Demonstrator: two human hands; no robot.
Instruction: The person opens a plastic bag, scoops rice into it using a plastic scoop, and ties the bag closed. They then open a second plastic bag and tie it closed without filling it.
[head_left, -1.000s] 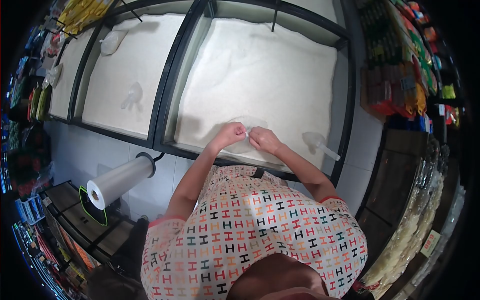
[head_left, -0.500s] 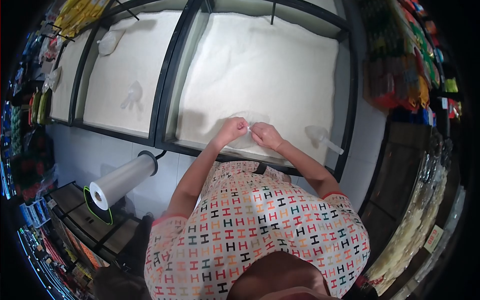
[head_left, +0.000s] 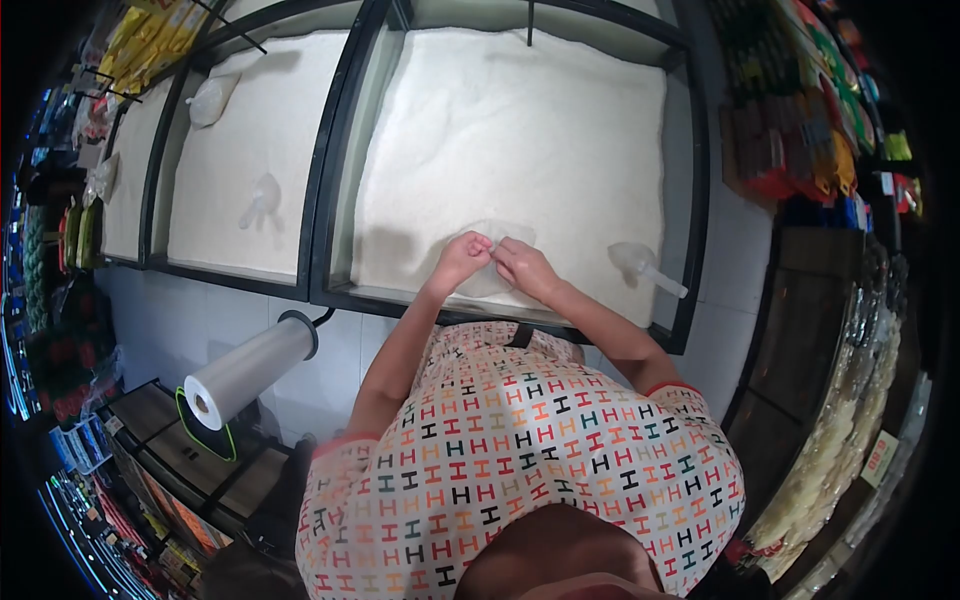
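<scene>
Plastic bag (head_left: 503, 231): thin, clear film, held between our two hands just past the near edge of the right-hand rice bin (head_left: 360, 301), over the white grain (head_left: 520, 130). Left hand (head_left: 462, 258) is pinching the plastic bag's edge with thumb and fingertips. Right hand (head_left: 522, 268) does the same, fingers bunched, and the two hands nearly touch at the pinch.

We judge the film very light, limp and slippery, with its layers likely clinging together, and easy to tear if yanked. Best hold is at the top hem, one layer per hand. We cannot tell whether the mouth is open.

Clear scoop (head_left: 640, 265) lies on the grain to the right of the right hand, apart from it. Second scoop (head_left: 260, 200) lies in the next bin to the left. Bag roll (head_left: 250, 368) sits on a holder below the bins, left of our left arm.
</scene>
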